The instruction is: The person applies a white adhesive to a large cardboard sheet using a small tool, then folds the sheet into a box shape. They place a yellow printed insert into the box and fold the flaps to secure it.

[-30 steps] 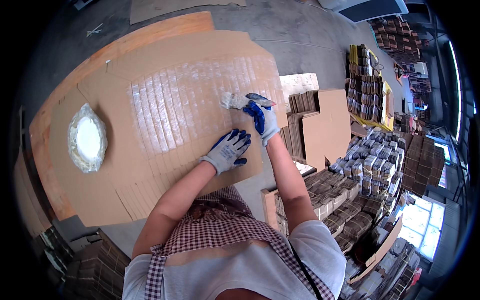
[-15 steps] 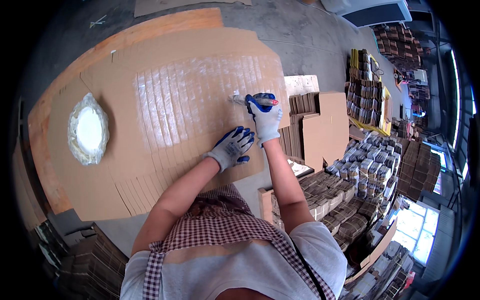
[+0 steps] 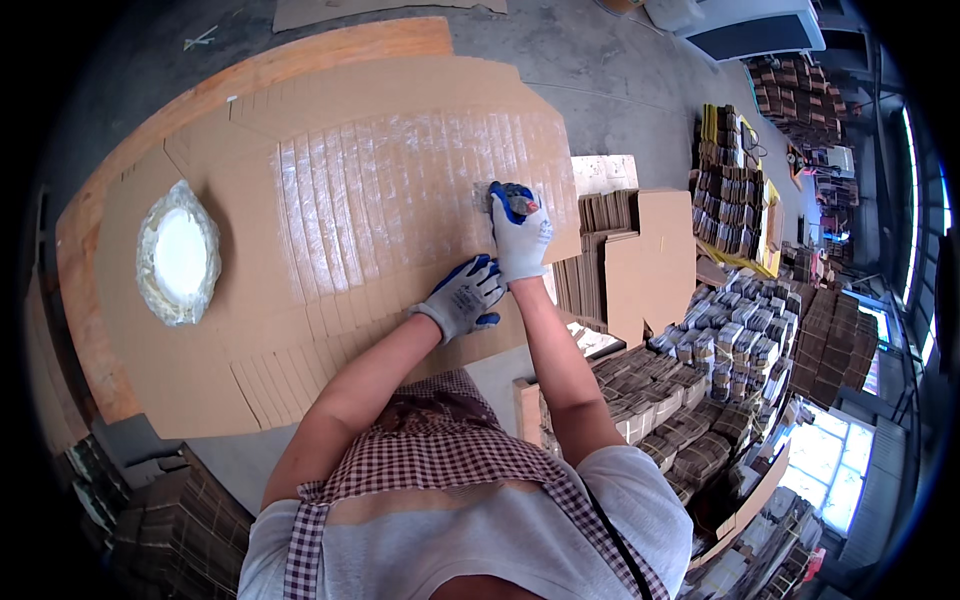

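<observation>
In my right hand point(image 3: 520, 228), gloved in white and blue, is a brush point(image 3: 532, 208) with a red handle end; the fingers wrap round it and hide much of it. Its head is pressed to the wet, glossy band on the fanned cardboard sheets point(image 3: 370, 190), near their right side. My left hand point(image 3: 464, 298), in a matching glove, lies with fingers spread on the near edge of the sheets, just below the right wrist. On the left of the cardboard stands a plastic-wrapped bowl point(image 3: 180, 252) with a smooth white paste or liquid inside.
A wooden board point(image 3: 340, 45) lies under the cardboard. To the right stand upright cardboard pieces point(image 3: 648, 265) and bundled stacks point(image 3: 690, 400). Farther off is a yellow-edged pallet point(image 3: 735, 255) of stacked cardboard. A grey floor point(image 3: 600, 90) runs behind.
My right hand has shifted slightly left and turned more upright, tilting the brush. The left hand stays in place on the cardboard.
</observation>
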Tool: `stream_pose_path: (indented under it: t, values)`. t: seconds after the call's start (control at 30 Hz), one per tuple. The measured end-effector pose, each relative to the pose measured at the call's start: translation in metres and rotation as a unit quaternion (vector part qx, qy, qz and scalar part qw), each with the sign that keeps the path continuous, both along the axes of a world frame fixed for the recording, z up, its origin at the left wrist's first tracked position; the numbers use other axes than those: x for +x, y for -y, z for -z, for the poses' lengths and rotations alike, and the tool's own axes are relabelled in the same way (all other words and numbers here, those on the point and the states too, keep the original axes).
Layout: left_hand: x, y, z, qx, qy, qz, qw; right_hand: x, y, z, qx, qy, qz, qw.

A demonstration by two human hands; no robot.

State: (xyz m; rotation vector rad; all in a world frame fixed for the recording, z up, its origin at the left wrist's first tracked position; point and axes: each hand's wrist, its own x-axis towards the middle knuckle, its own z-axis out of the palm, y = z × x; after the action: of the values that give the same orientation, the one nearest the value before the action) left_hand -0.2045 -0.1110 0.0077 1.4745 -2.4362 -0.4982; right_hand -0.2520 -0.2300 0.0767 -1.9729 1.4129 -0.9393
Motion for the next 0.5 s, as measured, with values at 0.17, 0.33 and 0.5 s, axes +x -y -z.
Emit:
stream_pose_path:
  t: [0.17, 0.33, 0.5]
  values:
    - [-0.006, 0.001, 0.005, -0.024, 0.0, -0.002, 1.0, -0.007, 0.01, 0.013, -0.072, -0.157, -0.123, 0.977]
    - [0.0, 0.005, -0.002, 0.042, -0.023, -0.003, 0.999, -0.009, -0.005, 0.013, -0.14, -0.206, -0.151, 0.957]
    - [-0.012, -0.009, 0.037, 0.039, -0.088, -0.068, 0.993, -0.017, -0.033, 0.007, -0.163, -0.272, -0.317, 0.894]
